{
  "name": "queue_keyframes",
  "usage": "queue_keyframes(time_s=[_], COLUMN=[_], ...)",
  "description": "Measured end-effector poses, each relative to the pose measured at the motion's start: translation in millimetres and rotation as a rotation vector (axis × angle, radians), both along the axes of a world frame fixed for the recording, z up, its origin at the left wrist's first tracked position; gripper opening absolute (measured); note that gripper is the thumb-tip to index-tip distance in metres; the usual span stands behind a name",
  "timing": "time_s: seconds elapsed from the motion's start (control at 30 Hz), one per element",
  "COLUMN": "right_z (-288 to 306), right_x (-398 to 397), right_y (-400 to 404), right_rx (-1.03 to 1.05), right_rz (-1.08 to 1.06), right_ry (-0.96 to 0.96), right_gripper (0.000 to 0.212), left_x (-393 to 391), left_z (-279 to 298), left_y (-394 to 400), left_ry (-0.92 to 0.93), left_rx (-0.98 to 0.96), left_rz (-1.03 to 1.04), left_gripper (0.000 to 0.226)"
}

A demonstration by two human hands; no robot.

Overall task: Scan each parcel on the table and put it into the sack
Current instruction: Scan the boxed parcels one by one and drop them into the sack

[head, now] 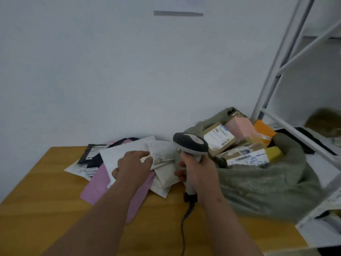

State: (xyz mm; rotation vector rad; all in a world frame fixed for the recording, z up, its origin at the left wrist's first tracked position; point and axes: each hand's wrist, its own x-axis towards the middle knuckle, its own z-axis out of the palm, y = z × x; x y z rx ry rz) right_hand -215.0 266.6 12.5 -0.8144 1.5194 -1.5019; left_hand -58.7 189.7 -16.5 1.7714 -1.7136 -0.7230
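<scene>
Several flat parcels lie piled at the back of the wooden table (46, 204): a white mailer (121, 150), a pink one (96, 187), a black one (94, 154) and a beige crumpled one (164, 157). My left hand (132, 167) rests on the white mailer, its fingers pinching the edge of the beige parcel. My right hand (195, 172) grips a grey and white barcode scanner (190, 143), its head above the beige parcel. To the right slumps a grey-green sack (267, 187), open at the top and holding several boxes.
A white metal shelving rack (295, 58) rises at the right behind and beside the sack. The scanner's black cable (184, 224) runs down over the table's front part. A plain white wall stands behind the table.
</scene>
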Motion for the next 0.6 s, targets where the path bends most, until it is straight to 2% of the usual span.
queue_keyframes(time_s=[0.13,0.3,0.47,0.6], right_z=[-16,-43,-61,-74], right_x=[58,112,130,123], right_y=[-24,-43,-60,-82], right_rx=[0.016,0.089,0.157,0.192], right_rz=[0.028,0.065,0.054,0.015], right_ry=[0.018,0.036,0.061,0.071], right_gripper=[0.009,0.014,0.011,0.012], left_x=[64,123,145,144], left_z=[-11,-39,-54,-77], left_y=[-11,-23,-34,-55], left_ry=[0.018,0.094,0.182,0.18], left_rx=[0.046,0.145,0.254,0.294], left_rz=[0.029,0.044,0.028,0.045], left_gripper=[0.034,0.06,0.036,0.053])
